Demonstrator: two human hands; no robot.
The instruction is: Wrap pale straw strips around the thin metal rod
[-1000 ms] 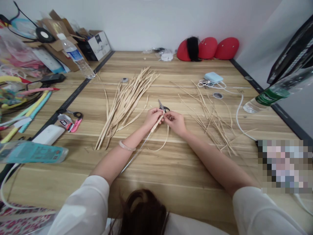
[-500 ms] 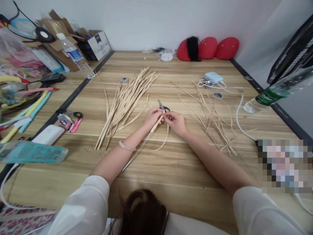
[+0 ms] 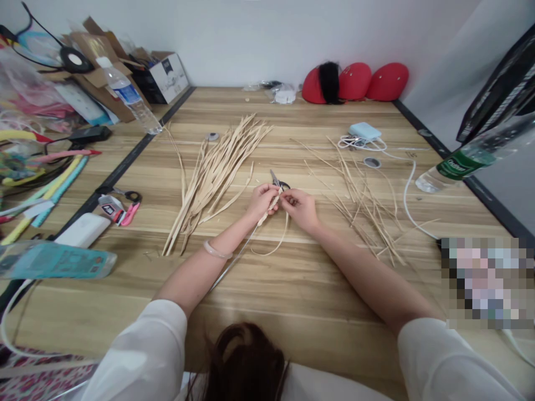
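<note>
Both hands are meeting over the middle of the wooden table [image 3: 292, 289], and they are working on one pale straw strip [image 3: 270, 210]. The left hand [image 3: 261, 201] is closing its fingers around the wrapped, thicker part of the strip, and the right hand [image 3: 300, 209] is pinching the same strip at its upper end, so the two hands are almost touching each other. The long axis of the held part is running diagonally: its upper end is pointing away from the person and toward the right hand, and its lower end is pointing back toward the left forearm. Below the hands the loose tail of the strip is curving in a loop on the table. A thin metal rod [image 3: 232, 262] is lying along the same diagonal under the left wrist. Just behind the hands, scissors [image 3: 279, 182] are lying on the table. To the left of the left hand a bundle of wide straw [image 3: 213, 172] is spreading like a fan, and to the right of the right hand thinner straw pieces [image 3: 363, 206] are lying scattered. Between these two piles, and toward the person, the wood is giving free room for the arms.
</note>
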